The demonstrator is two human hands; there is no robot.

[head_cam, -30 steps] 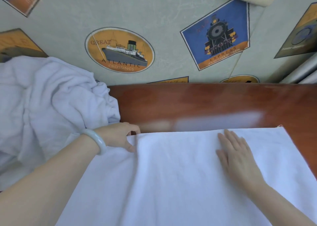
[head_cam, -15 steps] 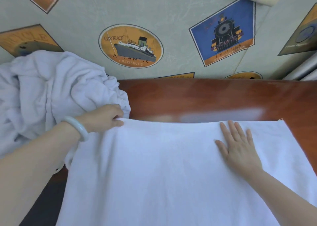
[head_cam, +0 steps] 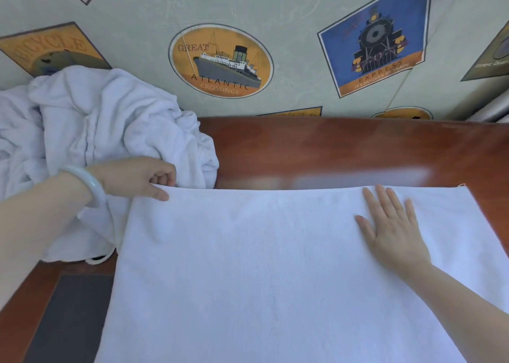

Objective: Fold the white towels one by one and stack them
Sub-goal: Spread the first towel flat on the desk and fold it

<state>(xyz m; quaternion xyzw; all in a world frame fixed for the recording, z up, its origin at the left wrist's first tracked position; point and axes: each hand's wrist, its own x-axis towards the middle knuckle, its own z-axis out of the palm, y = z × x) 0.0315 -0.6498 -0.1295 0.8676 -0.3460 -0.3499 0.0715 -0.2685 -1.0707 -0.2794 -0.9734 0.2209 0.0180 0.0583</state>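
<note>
- A crumpled heap of white towels (head_cam: 110, 131) sits at the far left of the wooden table (head_cam: 330, 148), against the wall.
- My left hand (head_cam: 137, 179), a pale bangle (head_cam: 85, 183) on its wrist, pinches the far left corner of the spread towel (head_cam: 248, 266), fingers curled.
- That towel lies flat across the table in front of me.
- My right hand (head_cam: 391, 227) rests flat on it near the far right corner, fingers straight.

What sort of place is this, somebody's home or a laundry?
Probably a home: a polished wooden table against wallpaper printed with ship and train travel labels, a heap of white towels, one flat towel spread out.
</note>
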